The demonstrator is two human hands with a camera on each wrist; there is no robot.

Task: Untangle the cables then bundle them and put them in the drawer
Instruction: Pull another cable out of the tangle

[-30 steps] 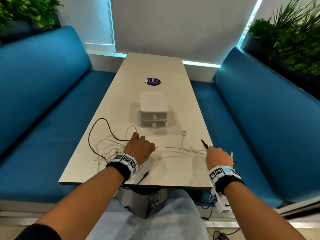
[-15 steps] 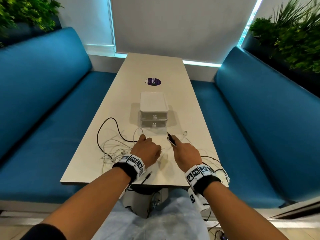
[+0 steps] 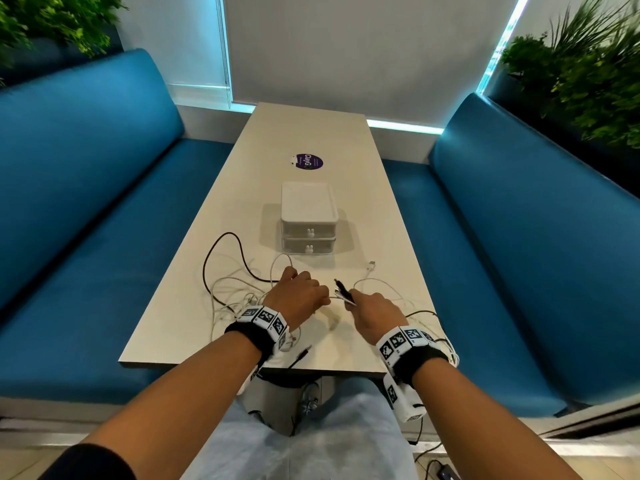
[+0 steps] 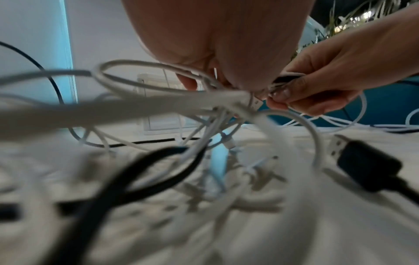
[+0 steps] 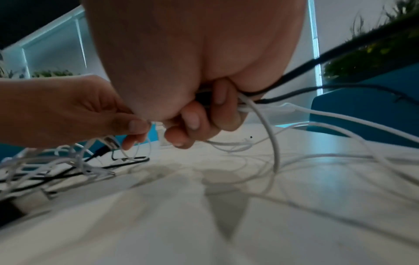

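— While both fists sit low over the table (image 3: 194, 327), what's held?
— The right hand (image 3: 372, 315) grips black and white cable ends (image 3: 343, 293); the left hand (image 3: 298, 294) pinches a white cable (image 4: 127, 107) by the tangle (image 3: 235, 296).
— And farther back?
— The drawer unit (image 3: 308, 220), both drawers closed.

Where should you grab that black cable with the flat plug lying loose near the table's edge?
Grab the black USB cable by its chunky plug body, coming from above. In the left wrist view it lies flat on the beige table, clear of the white tangle, so likely nothing snags.
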